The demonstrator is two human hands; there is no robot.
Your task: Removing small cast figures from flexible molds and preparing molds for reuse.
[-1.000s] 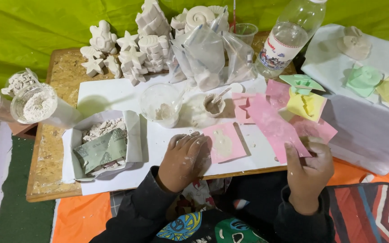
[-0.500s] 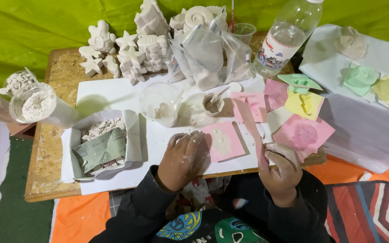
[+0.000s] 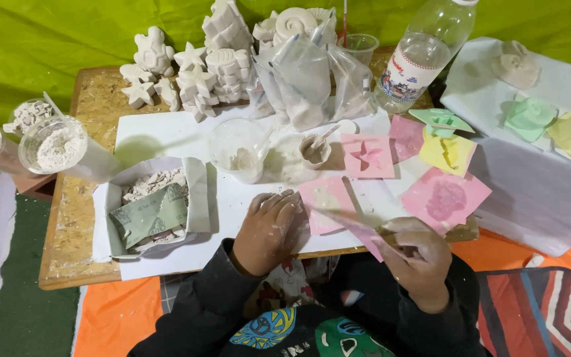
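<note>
Head camera looks straight down on our two hands, both dusted with white powder, at the near edge of the white board [image 3: 166, 132]. Our left hand [image 3: 269, 228] lies palm down with the fingers loosely spread, gripping nothing, its fingertips touching the left edge of a pink mould [image 3: 328, 201] that lies flat on the board. Our right hand [image 3: 418, 254] is curled shut on another pink mould [image 3: 358, 228], held up on edge and blurred, so that it crosses just in front of the flat one. Just to the right of that hand lies a larger pink mould with a bumpy hollow [image 3: 445, 197], overhanging the board's edge. Farther out we see a pink star mould [image 3: 367, 155], a yellow mould [image 3: 447, 153] and a green mould [image 3: 441, 120] beside it. Ahead of the left hand stand a clear plastic cup [image 3: 240, 149] with white paste in it and a small cup with a stirrer [image 3: 315, 151]. To the left sits a white tray [image 3: 196, 192] of plaster scraps with a greenish packet on top, and beyond it, off the board, a tub of white powder [image 3: 53, 144]. At the far edge of the wooden table [image 3: 67, 225] are plastic bags of powder [image 3: 305, 73], a clear bottle [image 3: 418, 56], and a group of white plaster stars and shells [image 3: 193, 73].
</note>
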